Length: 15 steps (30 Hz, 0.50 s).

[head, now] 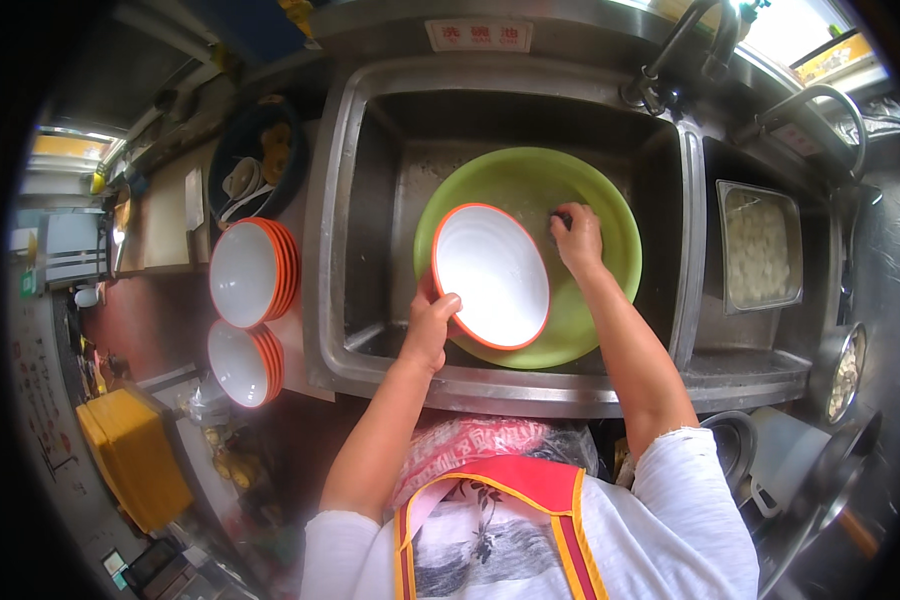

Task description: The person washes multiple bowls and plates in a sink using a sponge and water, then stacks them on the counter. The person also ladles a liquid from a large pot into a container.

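My left hand (427, 330) grips the rim of a white bowl (493, 277) with an orange edge, thumb on the inner wall. The bowl is tilted, its inside facing up towards me, over a large green plastic basin (619, 217). My right hand (581, 238) is to the right of the bowl, over the basin. Its fingers are closed on a small dark pad (564, 220), mostly hidden by the hand; it looks like a scourer. Below them, the basin stands in a stainless steel sink (379, 300).
Two stacks of similar bowls (246, 274) (240, 364) stand left of the sink, near a dark tub (217, 161) holding utensils. A faucet (649, 90) rises at the back right. The right-hand sink holds a metal tray (761, 247) of pale pieces.
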Available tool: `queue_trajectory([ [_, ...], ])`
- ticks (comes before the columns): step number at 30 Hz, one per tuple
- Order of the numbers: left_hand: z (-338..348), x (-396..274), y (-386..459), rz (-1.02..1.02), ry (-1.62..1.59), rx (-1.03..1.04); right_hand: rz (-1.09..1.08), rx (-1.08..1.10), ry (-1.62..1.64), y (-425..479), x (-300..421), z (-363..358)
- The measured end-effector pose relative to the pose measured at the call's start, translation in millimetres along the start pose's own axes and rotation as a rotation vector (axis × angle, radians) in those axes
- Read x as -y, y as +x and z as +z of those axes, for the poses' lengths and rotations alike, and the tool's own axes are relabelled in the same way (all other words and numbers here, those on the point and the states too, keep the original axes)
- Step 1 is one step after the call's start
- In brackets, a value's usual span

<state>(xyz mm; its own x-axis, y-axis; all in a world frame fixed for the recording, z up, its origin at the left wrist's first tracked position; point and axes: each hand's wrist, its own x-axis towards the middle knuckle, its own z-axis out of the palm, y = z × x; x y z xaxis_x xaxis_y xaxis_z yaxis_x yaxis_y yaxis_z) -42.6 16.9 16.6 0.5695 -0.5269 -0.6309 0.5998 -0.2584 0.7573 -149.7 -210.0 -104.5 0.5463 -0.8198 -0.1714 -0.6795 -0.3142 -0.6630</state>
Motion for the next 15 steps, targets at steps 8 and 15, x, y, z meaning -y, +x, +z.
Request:
queue_trajectory([
  [8,4.6,19.6,10.0,0.01,0.027,0.045,-0.32,-0.119,0.225,-25.3,51.2,-4.8],
  [15,-12.0,20.8,14.5,-0.138,-0.285,0.06,-0.565,0.548,0.438,-82.8,74.1,14.8],
])
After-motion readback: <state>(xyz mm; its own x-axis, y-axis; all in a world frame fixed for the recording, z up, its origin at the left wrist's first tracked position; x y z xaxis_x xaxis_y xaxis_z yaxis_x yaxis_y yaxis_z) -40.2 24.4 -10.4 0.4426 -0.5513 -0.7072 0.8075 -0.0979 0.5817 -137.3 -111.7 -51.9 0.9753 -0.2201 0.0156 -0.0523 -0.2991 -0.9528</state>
